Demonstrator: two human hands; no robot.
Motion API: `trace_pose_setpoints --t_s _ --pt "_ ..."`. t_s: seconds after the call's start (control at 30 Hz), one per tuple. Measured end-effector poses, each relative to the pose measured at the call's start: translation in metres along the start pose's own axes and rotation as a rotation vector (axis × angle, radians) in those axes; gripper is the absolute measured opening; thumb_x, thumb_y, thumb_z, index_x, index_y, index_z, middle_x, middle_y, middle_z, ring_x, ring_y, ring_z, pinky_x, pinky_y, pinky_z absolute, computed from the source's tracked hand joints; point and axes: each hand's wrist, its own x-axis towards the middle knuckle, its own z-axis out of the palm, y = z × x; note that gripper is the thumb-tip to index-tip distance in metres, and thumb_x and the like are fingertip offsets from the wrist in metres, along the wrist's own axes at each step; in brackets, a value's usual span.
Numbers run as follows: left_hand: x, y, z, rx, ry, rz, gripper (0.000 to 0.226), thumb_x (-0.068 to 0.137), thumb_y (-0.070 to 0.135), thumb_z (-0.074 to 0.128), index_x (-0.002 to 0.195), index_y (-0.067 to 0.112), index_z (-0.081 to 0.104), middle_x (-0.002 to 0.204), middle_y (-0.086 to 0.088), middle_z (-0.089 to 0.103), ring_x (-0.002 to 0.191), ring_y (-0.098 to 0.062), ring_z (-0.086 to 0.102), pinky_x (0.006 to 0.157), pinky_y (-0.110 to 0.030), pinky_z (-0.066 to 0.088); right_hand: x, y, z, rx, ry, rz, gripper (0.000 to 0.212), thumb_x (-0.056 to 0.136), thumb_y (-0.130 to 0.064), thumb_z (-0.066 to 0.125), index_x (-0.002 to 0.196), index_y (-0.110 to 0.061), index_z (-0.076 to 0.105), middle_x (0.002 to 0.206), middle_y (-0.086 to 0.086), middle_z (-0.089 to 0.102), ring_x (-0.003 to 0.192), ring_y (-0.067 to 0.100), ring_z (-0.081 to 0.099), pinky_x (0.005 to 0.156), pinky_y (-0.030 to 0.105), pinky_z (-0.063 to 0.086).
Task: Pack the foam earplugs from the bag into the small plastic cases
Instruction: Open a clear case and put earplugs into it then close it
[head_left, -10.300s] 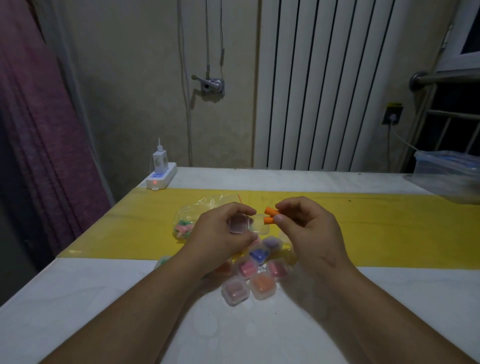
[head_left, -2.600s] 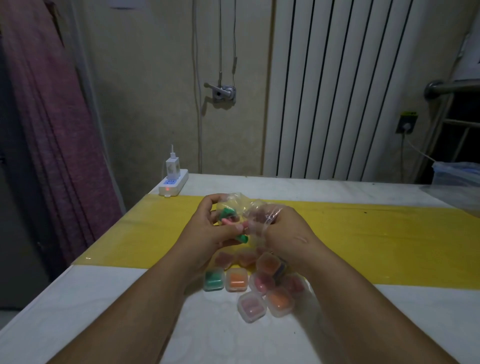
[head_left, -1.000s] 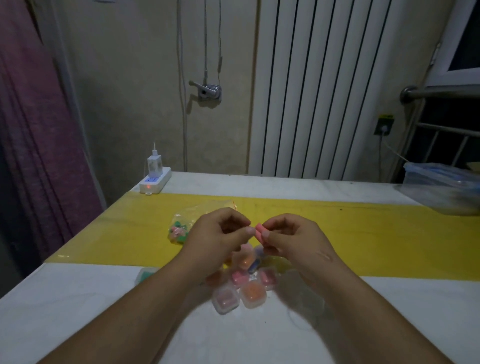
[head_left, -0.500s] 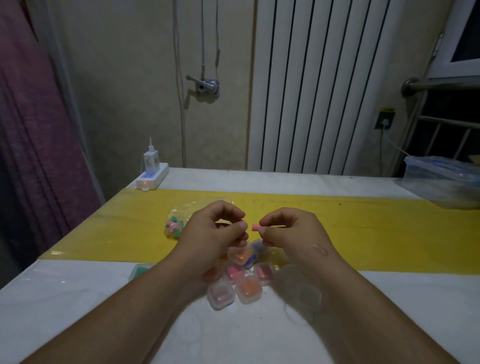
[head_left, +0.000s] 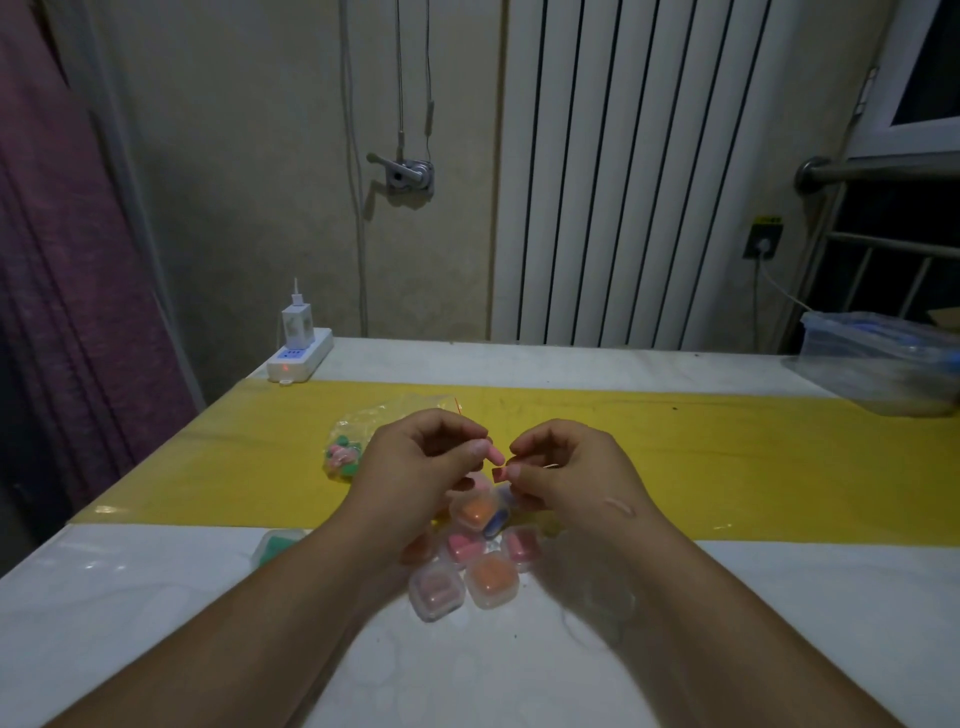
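Pink foam earplug (head_left: 494, 454) sits pinched in your curled left hand (head_left: 415, 470); your right hand (head_left: 569, 467) pinches a small reddish piece (head_left: 500, 473), too blurred to identify.

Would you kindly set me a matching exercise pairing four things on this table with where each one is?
Things:
1. power strip
2. earplug bag
3. green-filled case
4. pink earplug

Places:
A. pinched by the left hand, above the cluster of cases
B. on the yellow strip, left of the left hand
C. far left corner of the table
D. on the white tabletop, left of the left forearm

Pairs: 1-C, 2-B, 3-D, 4-A.
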Motion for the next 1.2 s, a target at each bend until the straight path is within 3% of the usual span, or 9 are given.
trace_pose_setpoints --t_s 0.13,0.3,0.4,0.53,0.63,0.73,0.93,1.13,1.2 --pt "0.000 -0.002 0.000 0.050 0.010 0.004 0.002 0.085 0.009 0.070 0.087 0.009 0.070 0.081 -0.003 0.075 0.082 -0.022 0.069 0.069 -0.035 0.059 0.001 0.001 0.001 0.108 -0.058 0.014 0.022 0.084 0.005 0.069 0.097 -0.011 0.061 0.080 0.014 0.075 0.077 0.027 0.073 0.078 0.046 0.061" --pt "-0.002 0.001 0.003 0.052 0.060 0.032 0.006 0.087 0.010 0.068 0.082 0.008 0.068 0.078 -0.001 0.074 0.074 -0.013 0.066 0.060 -0.025 0.054 -0.002 -0.001 0.004 0.158 -0.079 0.017 0.026 0.083 0.006 0.071 0.102 -0.009 0.061 0.080 0.015 0.074 0.082 0.027 0.074 0.077 0.042 0.061" --pt "-0.002 0.000 0.004 0.063 0.064 0.027 0.006 0.086 0.010 0.069 0.081 0.009 0.069 0.075 -0.001 0.074 0.069 -0.009 0.065 0.059 -0.024 0.054 -0.005 -0.003 0.007 0.189 -0.076 0.013 0.024 0.082 0.004 0.073 0.100 -0.007 0.063 0.083 0.020 0.073 0.072 0.022 0.072 0.071 0.036 0.061" --pt "0.000 -0.004 0.005 0.080 0.065 -0.002 0.004 0.084 0.012 0.072 0.080 0.011 0.071 0.075 -0.006 0.071 0.069 -0.010 0.064 0.062 -0.029 0.056 -0.002 -0.002 0.007 0.244 -0.043 0.013 0.007 0.087 0.002 0.068 0.087 -0.005 0.070 0.073 0.010 0.074 0.062 0.016 0.068 0.062 0.027 0.059" --pt "-0.001 -0.005 0.006 0.103 0.050 0.003 0.005 0.082 0.015 0.074 0.078 0.013 0.071 0.075 -0.005 0.071 0.065 -0.005 0.061 0.060 -0.026 0.052 -0.001 -0.001 0.005 0.258 -0.016 0.009 0.002 0.086 -0.001 0.070 0.085 -0.004 0.070 0.070 0.007 0.072 0.061 0.017 0.066 0.065 0.029 0.061" --pt "-0.001 -0.006 0.006 0.115 0.049 0.025 0.005 0.082 0.013 0.074 0.078 0.012 0.071 0.070 0.000 0.070 0.062 -0.001 0.060 0.058 -0.019 0.049 0.001 -0.001 0.002 0.210 0.000 -0.021 0.007 0.083 -0.005 0.074 0.088 -0.002 0.070 0.074 0.010 0.073 0.063 0.017 0.065 0.069 0.035 0.060" --pt "-0.004 -0.008 0.011 0.191 0.036 0.089 0.013 0.082 0.008 0.073 0.074 0.019 0.069 0.068 0.005 0.066 0.061 -0.002 0.057 0.057 -0.015 0.046 0.007 0.000 -0.014 0.259 0.047 0.001 0.013 0.083 -0.003 0.074 0.092 0.005 0.069 0.074 0.010 0.073 0.060 0.011 0.065 0.060 0.022 0.057" --pt "-0.009 -0.006 0.018 0.659 -0.120 0.393 0.004 0.084 0.033 0.067 0.081 0.033 0.067 0.081 0.017 0.064 0.085 -0.004 0.052 0.077 -0.030 0.043 0.013 -0.001 -0.029 0.260 0.114 0.014 0.012 0.083 -0.001 0.072 0.091 0.008 0.067 0.075 0.013 0.072 0.061 0.015 0.063 0.059 0.022 0.057" --pt "-0.013 -0.004 0.024 0.806 -0.224 0.543 0.016 0.085 0.043 0.059 0.087 0.031 0.071 0.083 0.015 0.067 0.086 -0.012 0.054 0.078 -0.036 0.044 0.014 0.000 -0.033 0.265 0.136 0.015 0.013 0.083 -0.001 0.073 0.091 0.008 0.067 0.075 0.014 0.071 0.061 0.016 0.063 0.058 0.022 0.056"
